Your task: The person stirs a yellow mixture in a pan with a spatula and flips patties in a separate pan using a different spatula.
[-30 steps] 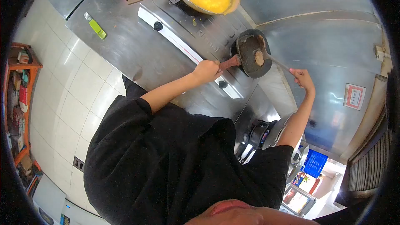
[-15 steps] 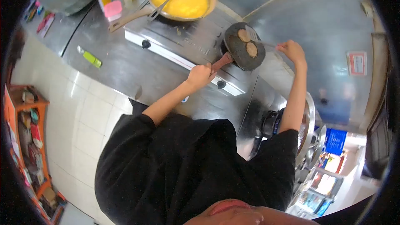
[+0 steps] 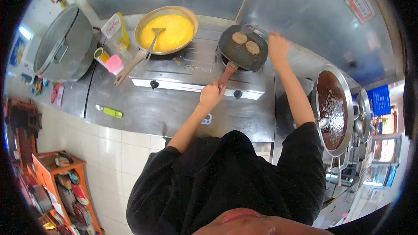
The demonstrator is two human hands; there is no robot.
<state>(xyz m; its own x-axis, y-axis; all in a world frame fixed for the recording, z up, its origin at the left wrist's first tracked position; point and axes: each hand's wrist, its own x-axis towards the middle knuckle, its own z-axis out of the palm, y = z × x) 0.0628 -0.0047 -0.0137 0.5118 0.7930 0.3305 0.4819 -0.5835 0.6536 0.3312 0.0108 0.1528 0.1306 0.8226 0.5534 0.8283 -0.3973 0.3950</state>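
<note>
My left hand [image 3: 212, 95] is closed round the reddish-brown handle of a small dark frying pan [image 3: 244, 60], which sits over the right burner of the stove. Two round brown patties [image 3: 239, 38] lie in the pan. At the pan's right side, my right hand [image 3: 278, 47] grips a spatula [image 3: 260, 31]. Its blade is by the pan's far edge, behind the patties, and partly blurred. On the left burner stands a larger pan [image 3: 194, 16] of yellow liquid, with a slotted turner [image 3: 153, 40] resting in it.
The two-burner stove [image 3: 196, 86] stands on a steel counter [image 3: 161, 112]. A pink-lidded tub [image 3: 114, 65], a pouch [image 3: 114, 27] and a green-handled peeler or knife [image 3: 111, 112] are to the left. A large lidded pot [image 3: 78, 56] stands far left; a wide pot of dark liquid [image 3: 333, 109] is right.
The view has turned and shifted, bringing the pots at both sides further into sight. My right hand and the spatula have moved towards the pan's far edge. My left hand keeps its hold.
</note>
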